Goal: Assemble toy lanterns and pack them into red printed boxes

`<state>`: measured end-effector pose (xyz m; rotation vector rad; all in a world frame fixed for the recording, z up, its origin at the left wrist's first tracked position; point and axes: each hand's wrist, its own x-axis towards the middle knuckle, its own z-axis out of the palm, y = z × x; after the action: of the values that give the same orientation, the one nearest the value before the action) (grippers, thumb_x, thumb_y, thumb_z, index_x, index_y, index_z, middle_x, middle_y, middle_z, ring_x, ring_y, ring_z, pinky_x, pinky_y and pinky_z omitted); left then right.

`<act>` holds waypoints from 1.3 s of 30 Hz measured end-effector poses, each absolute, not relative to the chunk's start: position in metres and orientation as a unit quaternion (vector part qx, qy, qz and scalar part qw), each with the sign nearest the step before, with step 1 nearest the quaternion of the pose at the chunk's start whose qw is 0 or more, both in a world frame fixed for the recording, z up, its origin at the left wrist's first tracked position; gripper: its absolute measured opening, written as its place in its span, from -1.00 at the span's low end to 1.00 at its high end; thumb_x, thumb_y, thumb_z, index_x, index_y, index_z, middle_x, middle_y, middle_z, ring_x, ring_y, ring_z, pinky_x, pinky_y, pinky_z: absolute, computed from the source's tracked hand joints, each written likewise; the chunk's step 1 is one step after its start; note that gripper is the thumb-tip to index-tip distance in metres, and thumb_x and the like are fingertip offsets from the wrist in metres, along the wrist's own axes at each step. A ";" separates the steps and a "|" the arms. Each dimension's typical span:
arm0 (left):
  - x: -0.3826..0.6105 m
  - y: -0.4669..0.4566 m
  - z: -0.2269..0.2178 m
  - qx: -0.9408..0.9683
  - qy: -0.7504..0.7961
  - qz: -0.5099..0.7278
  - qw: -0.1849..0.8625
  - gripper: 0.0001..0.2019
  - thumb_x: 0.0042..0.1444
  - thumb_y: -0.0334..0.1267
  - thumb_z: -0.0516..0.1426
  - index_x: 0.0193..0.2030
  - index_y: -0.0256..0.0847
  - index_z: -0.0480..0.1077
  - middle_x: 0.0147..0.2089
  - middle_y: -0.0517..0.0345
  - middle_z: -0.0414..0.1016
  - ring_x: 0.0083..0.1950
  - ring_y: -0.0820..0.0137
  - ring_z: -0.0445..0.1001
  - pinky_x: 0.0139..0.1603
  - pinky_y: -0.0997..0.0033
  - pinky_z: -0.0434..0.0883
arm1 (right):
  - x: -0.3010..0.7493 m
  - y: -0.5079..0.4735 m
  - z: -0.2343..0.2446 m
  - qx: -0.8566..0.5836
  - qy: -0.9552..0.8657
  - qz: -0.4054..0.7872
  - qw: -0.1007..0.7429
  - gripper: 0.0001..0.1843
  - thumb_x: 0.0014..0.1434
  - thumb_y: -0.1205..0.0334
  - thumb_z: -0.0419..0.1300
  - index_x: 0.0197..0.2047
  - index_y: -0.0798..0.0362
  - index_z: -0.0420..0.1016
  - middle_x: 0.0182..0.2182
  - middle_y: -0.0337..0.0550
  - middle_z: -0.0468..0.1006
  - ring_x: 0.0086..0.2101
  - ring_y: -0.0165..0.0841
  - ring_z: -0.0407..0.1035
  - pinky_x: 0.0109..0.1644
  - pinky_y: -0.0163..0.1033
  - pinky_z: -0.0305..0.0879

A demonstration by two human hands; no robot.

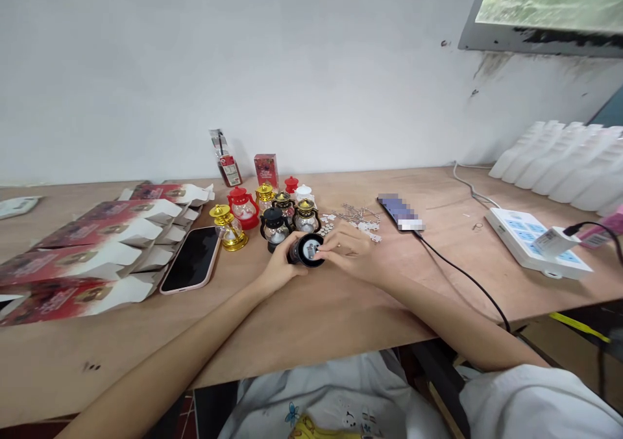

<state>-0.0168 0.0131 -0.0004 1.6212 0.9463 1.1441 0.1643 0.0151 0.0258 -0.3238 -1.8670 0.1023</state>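
Note:
My left hand is closed around a small black lantern, which lies tipped so its round underside faces me. Inside that open base a pale disc with a metal part shows. At the base's right edge, the thumb and fingers of my right hand are pinched together; whatever they hold is too small to name. Just behind my hands stand several small lanterns: a gold one, a red one, a black one, a bronze-topped one and a white one.
Flattened red boxes and a phone lie at left. Small white pieces and metal rings lie behind my right hand. Rightward are a cabled phone, a power strip and white bottles.

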 end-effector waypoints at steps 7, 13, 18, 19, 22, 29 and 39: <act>-0.017 0.013 0.000 0.677 0.380 0.452 0.438 -0.48 -0.40 -0.45 0.20 -0.15 -0.24 0.33 -0.19 0.22 0.37 -0.09 0.28 0.33 0.01 0.31 0.25 | 0.166 0.013 0.024 -0.145 -0.844 -0.050 0.514 -0.89 0.14 0.31 0.20 -0.42 0.04 0.49 -0.48 -0.17 0.47 -0.43 -0.42 0.31 -0.33 -0.27 0.30; -0.017 0.014 -0.003 0.660 0.373 0.464 0.457 -0.48 -0.41 -0.46 0.21 -0.16 -0.24 0.33 -0.15 0.18 0.39 -0.01 0.23 0.32 0.08 0.29 0.21 | 0.173 0.022 0.025 -0.224 -0.811 -0.023 0.540 -0.84 0.21 0.31 0.09 -0.36 0.08 0.47 -0.43 -0.12 0.47 -0.36 -0.39 0.35 -0.27 -0.26 0.29; -0.016 0.014 -0.003 0.653 0.377 0.465 0.465 -0.46 -0.43 -0.48 0.22 -0.15 -0.23 0.33 -0.13 0.16 0.41 0.02 0.21 0.33 0.11 0.27 0.21 | 0.195 0.060 0.021 -0.436 -0.812 0.014 0.389 -0.80 0.19 0.29 0.09 -0.41 0.07 0.49 -0.42 -0.14 0.53 -0.33 -0.32 0.36 -0.21 -0.24 0.22; -0.016 0.014 -0.003 0.652 0.377 0.464 0.466 -0.46 -0.43 -0.47 0.22 -0.15 -0.23 0.33 -0.13 0.16 0.40 0.02 0.20 0.33 0.11 0.26 0.21 | 0.199 0.066 0.019 -0.467 -0.821 0.022 0.328 -0.81 0.18 0.32 0.08 -0.38 0.06 0.51 -0.38 -0.13 0.55 -0.30 -0.30 0.37 -0.19 -0.23 0.20; -0.016 0.014 -0.002 0.655 0.372 0.463 0.466 -0.46 -0.42 -0.47 0.24 -0.15 -0.23 0.34 -0.13 0.16 0.40 0.03 0.20 0.33 0.12 0.25 0.21 | 0.205 0.076 0.014 -0.518 -0.833 0.026 0.194 -0.78 0.16 0.37 0.06 -0.30 0.05 0.55 -0.31 -0.08 0.57 -0.23 -0.24 0.37 -0.15 -0.22 0.18; -0.016 0.014 -0.005 0.668 0.358 0.463 0.459 -0.47 -0.40 -0.46 0.26 -0.15 -0.23 0.35 -0.11 0.14 0.40 0.02 0.20 0.34 0.12 0.25 0.21 | 0.200 0.073 0.010 -0.500 -0.851 0.024 0.158 -0.75 0.22 0.28 0.05 -0.10 0.04 0.50 -0.15 -0.03 0.51 -0.12 -0.24 0.32 -0.05 -0.18 0.15; -0.016 0.013 -0.003 0.667 0.360 0.459 0.464 -0.46 -0.40 -0.47 0.25 -0.14 -0.23 0.34 -0.12 0.15 0.40 0.02 0.22 0.34 0.13 0.26 0.21 | 0.200 0.075 0.010 -0.488 -0.852 0.052 0.182 -0.79 0.13 0.44 0.04 -0.34 0.10 0.51 -0.35 -0.09 0.53 -0.30 -0.32 0.34 -0.18 -0.25 0.15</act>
<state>-0.0157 0.0125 -0.0034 1.6392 0.8840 1.1278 0.1996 0.0747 0.0099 -1.3767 -2.4053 0.1472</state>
